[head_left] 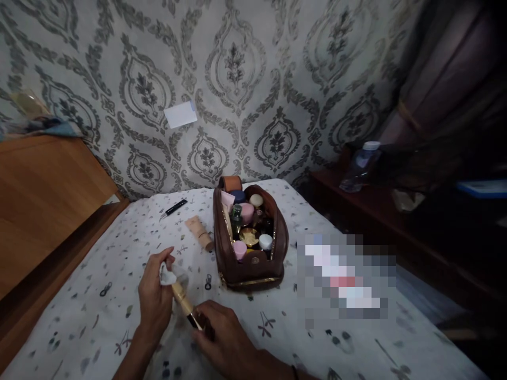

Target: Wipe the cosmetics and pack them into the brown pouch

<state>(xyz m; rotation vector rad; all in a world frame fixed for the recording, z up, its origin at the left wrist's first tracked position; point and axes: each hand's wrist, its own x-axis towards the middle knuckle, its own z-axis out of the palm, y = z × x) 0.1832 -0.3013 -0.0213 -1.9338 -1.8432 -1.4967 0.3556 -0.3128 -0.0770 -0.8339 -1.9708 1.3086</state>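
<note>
My left hand (155, 287) is closed round a crumpled white tissue (167, 275) and what looks like a clear cap. Against the tissue lies the upper end of a slim gold tube (182, 300). My right hand (224, 327) grips the tube's dark lower end. Beyond my hands stands an open brown bag (253, 272) filled with several jars, bottles and tubes. A beige squeeze tube (198, 232) lies left of the bag, and a black pen-like item (176, 207) lies farther back.
A patterned white sheet (95, 316) covers the surface. Wooden board (47, 184) at left, papered wall behind with a white card (180, 114). A clear bottle (359, 166) stands on a dark ledge at right. A blurred patch (344, 279) hides something right of the bag.
</note>
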